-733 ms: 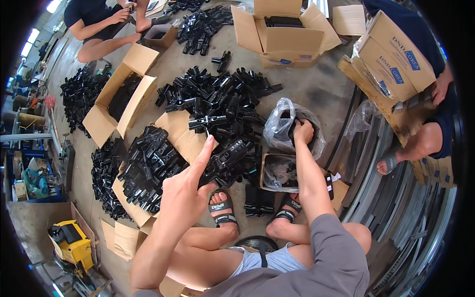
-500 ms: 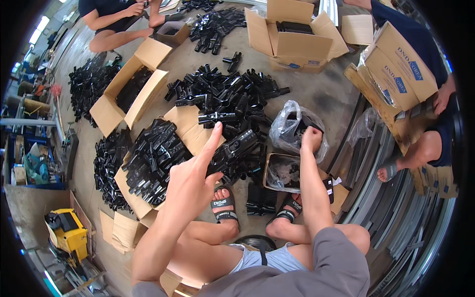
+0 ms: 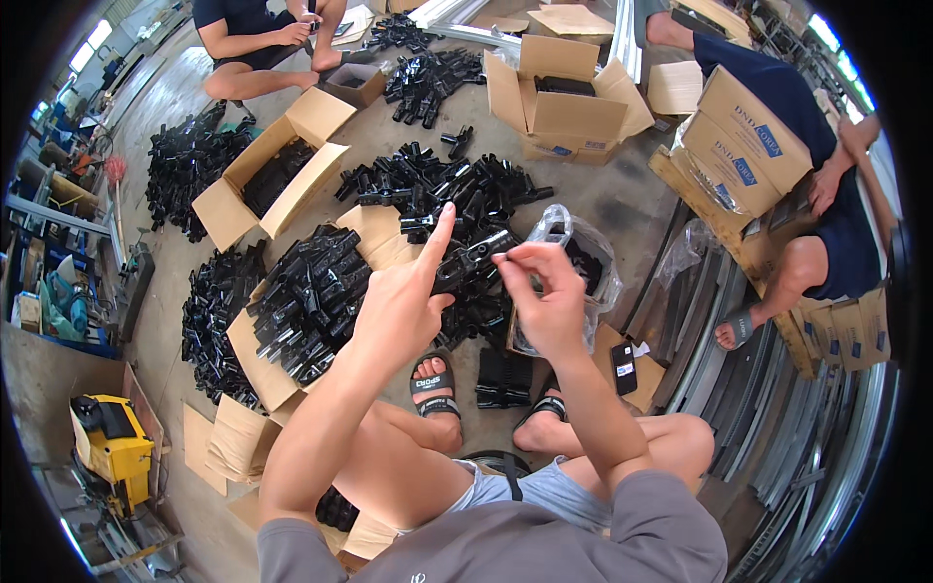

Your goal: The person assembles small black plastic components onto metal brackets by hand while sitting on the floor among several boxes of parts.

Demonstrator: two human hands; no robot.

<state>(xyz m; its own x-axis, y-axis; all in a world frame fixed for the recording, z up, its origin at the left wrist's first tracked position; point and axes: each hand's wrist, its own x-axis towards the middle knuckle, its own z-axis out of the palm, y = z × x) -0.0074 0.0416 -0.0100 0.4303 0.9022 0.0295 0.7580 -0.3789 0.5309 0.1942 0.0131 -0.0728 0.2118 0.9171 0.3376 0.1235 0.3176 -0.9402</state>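
Note:
My left hand [image 3: 400,299] has its index finger stretched out along a black pipe connector [image 3: 478,255], with the thumb apart and the other fingers curled under it, partly hidden. Close by, my right hand [image 3: 552,303] pinches thumb and index finger together at the connector's right end. Whatever sits in that pinch is too small to make out. Behind the right hand is a clear plastic bag [image 3: 608,282] with dark small parts in it. A heap of black connectors [image 3: 437,180] lies beyond both hands.
An open carton [image 3: 225,216] and another pile of connectors [image 3: 306,301] lie to the left. A larger carton [image 3: 573,112] stands ahead. A phone [image 3: 623,365] rests on cardboard at right, near long metal profiles [image 3: 719,360]. Two other people sit at far left and right.
My right hand has come out of the plastic bag and moved left to the connector's end. The left hand still holds the connector, a little further right and higher.

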